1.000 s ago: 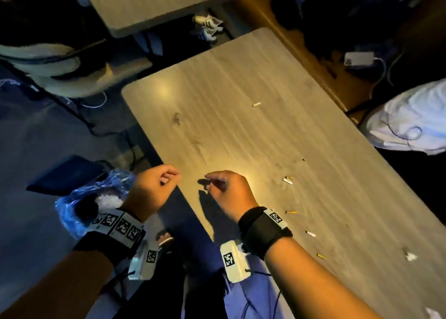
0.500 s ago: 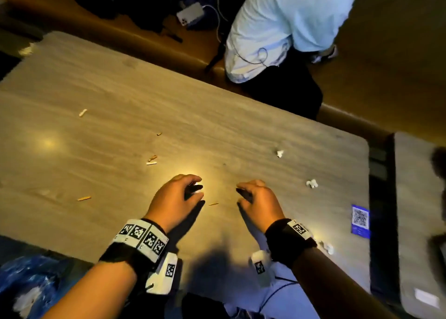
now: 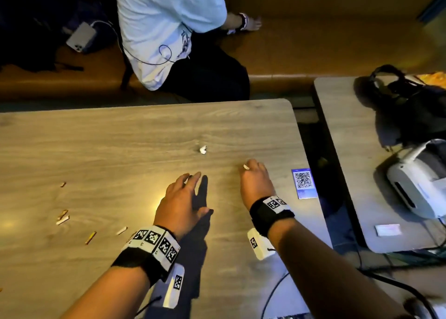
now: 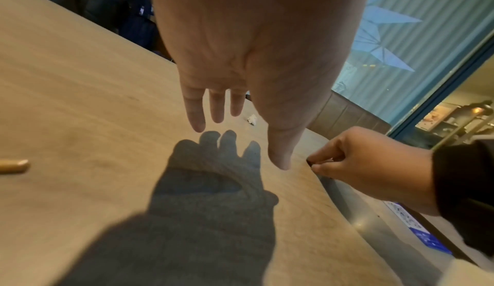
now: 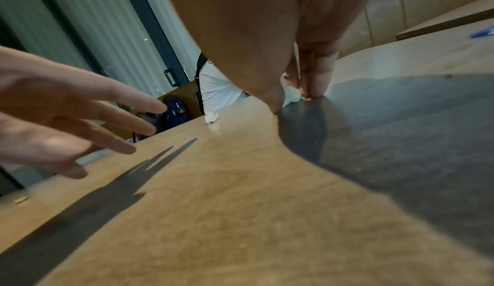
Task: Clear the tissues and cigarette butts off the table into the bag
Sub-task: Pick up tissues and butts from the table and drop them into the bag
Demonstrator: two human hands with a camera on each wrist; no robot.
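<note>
Cigarette butts, short tan-and-white paper stubs (image 3: 63,217), lie scattered at the left of the grey wood-grain laminate table (image 3: 120,137), well apart from both hands and lying at mixed angles, the nearest one (image 3: 121,230) just left of the left wrist. The left hand (image 3: 179,205) hovers palm-down over the middle of the table, fingers straight and slightly spread, holding nothing; the left wrist view shows its fingertips (image 4: 196,121) clear of the wood above their own shadow. Beyond those fingertips, toward the far edge and between the two hands, sits a small crumpled white tissue wad (image 3: 203,149), untouched. To its right, the right hand (image 3: 255,181) has thumb and fingers drawn together on a second small white tissue scrap (image 3: 246,167) at table level; the right wrist view shows the white scrap (image 5: 291,96) caught between the fingertips. At the far right lies a blue card printed with a QR code (image 3: 303,183). The bag is out of view. The loose wad looks about equally reachable, though only the left hand is free.
</note>
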